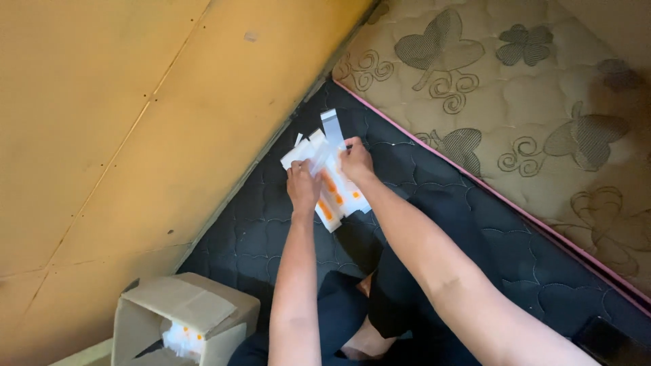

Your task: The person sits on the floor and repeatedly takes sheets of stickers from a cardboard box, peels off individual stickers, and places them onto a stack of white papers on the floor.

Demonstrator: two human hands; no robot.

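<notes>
Clamping white-and-orange packets (337, 196) in both grips, left hand (303, 188) beside right hand (355, 160), above dark mattress (420, 203).

White flat packets with orange marks (332, 193) lie mid-frame; an open brown cardboard box (183, 318) stands lower left.

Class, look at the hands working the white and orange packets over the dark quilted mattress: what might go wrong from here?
1. Both the left hand and right hand hold a loose stack of packets; some may slip onto the dark mattress.
2. The thin clear strip sticking up could tear or crease.
3. The open cardboard box sits far back, so reaching it may be awkward.
</notes>
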